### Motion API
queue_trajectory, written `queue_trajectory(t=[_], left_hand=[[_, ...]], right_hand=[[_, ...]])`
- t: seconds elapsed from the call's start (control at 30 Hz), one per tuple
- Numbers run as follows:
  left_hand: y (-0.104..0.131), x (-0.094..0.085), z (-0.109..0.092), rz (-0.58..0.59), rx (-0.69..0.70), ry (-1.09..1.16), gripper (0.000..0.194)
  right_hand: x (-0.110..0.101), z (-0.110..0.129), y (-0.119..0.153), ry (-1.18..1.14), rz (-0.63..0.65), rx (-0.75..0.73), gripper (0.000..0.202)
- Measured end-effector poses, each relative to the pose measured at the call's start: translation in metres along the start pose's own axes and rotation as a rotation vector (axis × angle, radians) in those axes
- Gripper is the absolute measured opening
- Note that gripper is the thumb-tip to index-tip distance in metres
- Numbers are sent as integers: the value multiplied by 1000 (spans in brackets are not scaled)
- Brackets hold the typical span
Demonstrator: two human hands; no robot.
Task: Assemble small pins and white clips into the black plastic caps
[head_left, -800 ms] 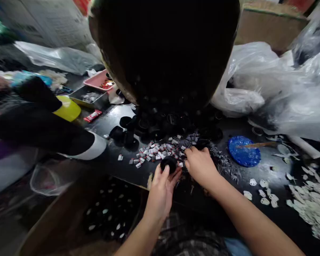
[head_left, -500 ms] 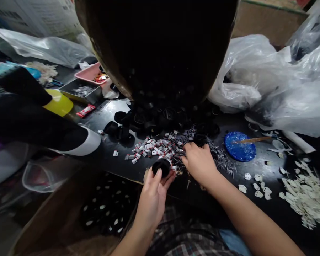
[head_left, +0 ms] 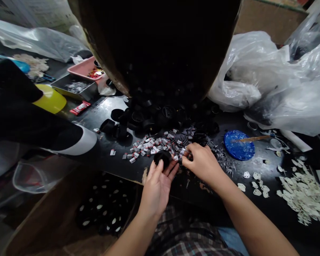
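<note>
While the left hand (head_left: 156, 185) grips a black round cup (head_left: 162, 159) just above the surface's (head_left: 117, 165) near edge, its round face tips up toward the camera (too dark to tell its long axis). At its 3 o'clock, the right hand (head_left: 188, 156) curls its fingers by small white-and-red parts (head_left: 156, 143); whether they pinch one, I cannot tell. Farther toward 3 o'clock lies a blue lid (head_left: 236, 151), a wooden stick (head_left: 252, 139) across it.

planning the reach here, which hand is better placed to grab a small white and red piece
Right, probably: the right hand is beside the small white-and-red pieces, though its fingers may hold something; the left hand holds a round black cup-shaped part.
</note>
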State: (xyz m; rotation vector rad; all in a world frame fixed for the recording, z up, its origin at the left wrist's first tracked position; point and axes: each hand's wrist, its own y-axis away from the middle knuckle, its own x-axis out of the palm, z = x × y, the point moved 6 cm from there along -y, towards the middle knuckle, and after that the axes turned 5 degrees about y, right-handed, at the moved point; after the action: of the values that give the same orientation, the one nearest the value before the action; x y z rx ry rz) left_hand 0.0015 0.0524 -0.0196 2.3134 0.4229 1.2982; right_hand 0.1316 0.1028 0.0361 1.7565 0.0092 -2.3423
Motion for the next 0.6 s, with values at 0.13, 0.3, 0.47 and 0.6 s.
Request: queue_trajectory(t=[0.13,0.3,0.47,0.6], left_hand=[[5,7,10,-16,-95,23,4],[12,10,22,-17,-154,25,7],[19,15,29,82,-132,-36,12],[21,14,29,122,-45,-143,14]], right_hand=[[-2,-7,23,-367,-31,19,6],[-6,-27,45,-839,-135,181,10],[-10,-31,52,-802,-175,136,5],[-15,-30,56,-642,-213,65,7]])
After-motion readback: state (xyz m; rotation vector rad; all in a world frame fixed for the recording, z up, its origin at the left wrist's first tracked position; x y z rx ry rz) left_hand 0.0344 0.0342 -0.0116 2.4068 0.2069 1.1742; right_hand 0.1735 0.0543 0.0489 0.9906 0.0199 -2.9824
